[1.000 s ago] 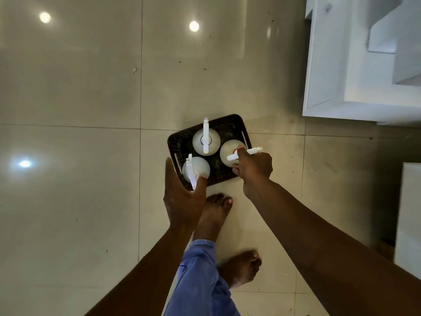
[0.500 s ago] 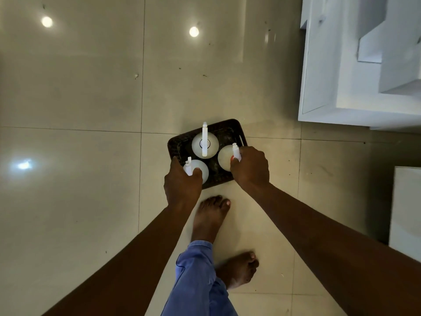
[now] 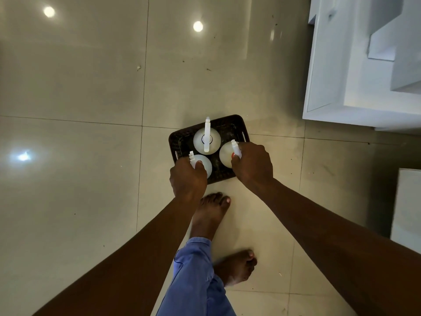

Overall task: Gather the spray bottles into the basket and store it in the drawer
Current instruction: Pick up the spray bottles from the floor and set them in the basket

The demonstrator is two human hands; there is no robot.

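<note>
A dark woven basket (image 3: pixel 227 124) sits on the tiled floor just ahead of my feet. Three white spray bottles stand upright in it. The far bottle (image 3: pixel 206 139) stands free with its nozzle pointing away. My left hand (image 3: pixel 188 181) is closed around the head of the near-left bottle (image 3: pixel 205 164). My right hand (image 3: pixel 252 165) grips the head of the near-right bottle (image 3: pixel 226 153), which shows a red spot at the trigger. Both bottles' bodies remain inside the basket.
A white cabinet (image 3: pixel 355 65) with stepped open drawers stands at the upper right. Another white unit (image 3: pixel 407 206) is at the right edge. My bare feet (image 3: pixel 211 213) and blue trouser leg are directly below the basket. Glossy floor tiles spread to the left.
Both hands have closed over the heads of the two near bottles; the left hand was open a second ago. The right bottle's nozzle has turned from pointing right to pointing away.
</note>
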